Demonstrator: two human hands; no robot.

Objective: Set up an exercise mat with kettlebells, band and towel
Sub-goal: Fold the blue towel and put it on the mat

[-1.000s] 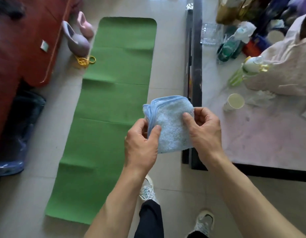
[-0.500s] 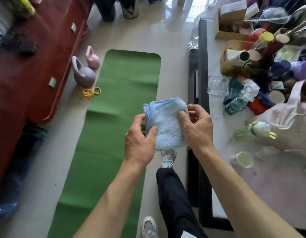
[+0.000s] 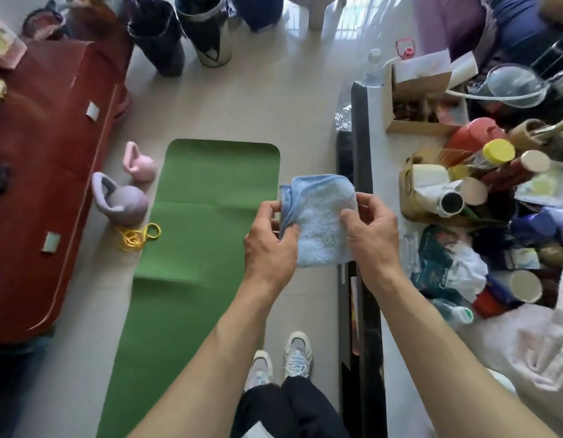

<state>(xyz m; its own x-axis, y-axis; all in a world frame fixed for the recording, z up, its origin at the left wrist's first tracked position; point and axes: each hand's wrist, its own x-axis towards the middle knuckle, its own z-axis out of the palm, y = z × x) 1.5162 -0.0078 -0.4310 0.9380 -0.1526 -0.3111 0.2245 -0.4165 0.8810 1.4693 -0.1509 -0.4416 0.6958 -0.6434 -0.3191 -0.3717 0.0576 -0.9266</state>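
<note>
Towel [image 3: 321,216] folded, we pinch it in left hand [image 3: 269,248] and right hand [image 3: 373,235]; placing step underway, next we likely lower it onto mat [image 3: 204,232] left of hands.

We see the folded blue towel [image 3: 321,221] held up; the green mat [image 3: 207,222] lies flat, purple kettlebell [image 3: 123,200], pink kettlebell [image 3: 138,164] and yellow band [image 3: 138,236] beside it.

Bright daylight glares off the floor [image 3: 248,99]; edges bend and blur.
</note>
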